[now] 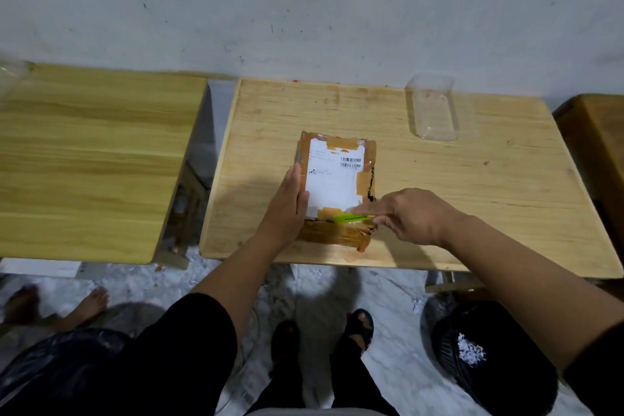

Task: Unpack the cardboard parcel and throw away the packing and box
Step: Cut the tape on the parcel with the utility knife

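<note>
While left hand flat on taped parcel, right hand clamped around green cutter; barcoded label unreadable.

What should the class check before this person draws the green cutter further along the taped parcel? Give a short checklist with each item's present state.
1. Parcel flat on the table: ok.
2. Left hand steadies the parcel's side: ok.
3. Right hand grips the green cutter: ok.
4. Left hand's fingers clear of the cutting line: not ok, close.
5. Blade extended: cannot tell.
6. Clear plastic tray out of the way: ok.
</note>
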The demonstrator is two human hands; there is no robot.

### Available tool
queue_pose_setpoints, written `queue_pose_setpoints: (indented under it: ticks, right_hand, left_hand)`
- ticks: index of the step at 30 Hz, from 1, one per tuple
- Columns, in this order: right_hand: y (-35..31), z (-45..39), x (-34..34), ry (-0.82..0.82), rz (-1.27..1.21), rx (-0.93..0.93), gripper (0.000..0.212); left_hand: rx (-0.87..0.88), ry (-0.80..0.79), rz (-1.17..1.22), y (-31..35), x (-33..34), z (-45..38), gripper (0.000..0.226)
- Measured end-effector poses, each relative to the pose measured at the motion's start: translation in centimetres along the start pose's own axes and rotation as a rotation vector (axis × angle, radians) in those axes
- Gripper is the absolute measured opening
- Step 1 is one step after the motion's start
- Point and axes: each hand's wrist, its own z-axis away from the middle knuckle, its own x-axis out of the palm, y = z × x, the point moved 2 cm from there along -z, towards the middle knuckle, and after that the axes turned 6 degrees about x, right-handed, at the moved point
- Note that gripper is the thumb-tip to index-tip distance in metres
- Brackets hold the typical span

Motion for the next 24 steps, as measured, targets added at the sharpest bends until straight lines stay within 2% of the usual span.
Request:
queue_pose_setpoints:
  ticks: [5,9,11,14,18,21,24]
  right_hand:
    - [1.4,1.8,-0.5,-0.103,0.166,0.034,0.040]
    - [2.6,2.3,-1.1,-0.122,0.066,0.056,0.038]
    - [3.2,2.3,-2.0,-0.097,-0.164,0.128,0.036]
    - [4.0,2.2,-1.8,0.066,-0.602,0.280,0.033]
    - [2.6,1.1,2.6,0.281,-1.047,0.504,0.032]
    - [0.5,0.0,5.7,0.459,-1.336,0.659,0.031]
    - [-1.0,-0.4,6.7,0.568,-1.529,0.727,0.030]
  left_hand:
    - [-0.008,0.014,0.003,0.0,0.1,-0.1,0.055]
    - [-0.013,0.019,-0.004,0.0,0.4,-0.2,0.056]
    - [-0.011,0.019,-0.006,0.0,0.5,-0.2,0.056]
    - [-0.018,0.018,-0.007,-0.1,0.6,-0.2,0.056]
    - [-0.033,0.018,0.003,-0.2,0.8,-0.2,0.056]
    - [-0.039,0.022,0.002,-0.3,0.9,-0.2,0.056]
    - [-0.041,0.027,0.005,-0.4,1.0,-0.2,0.055]
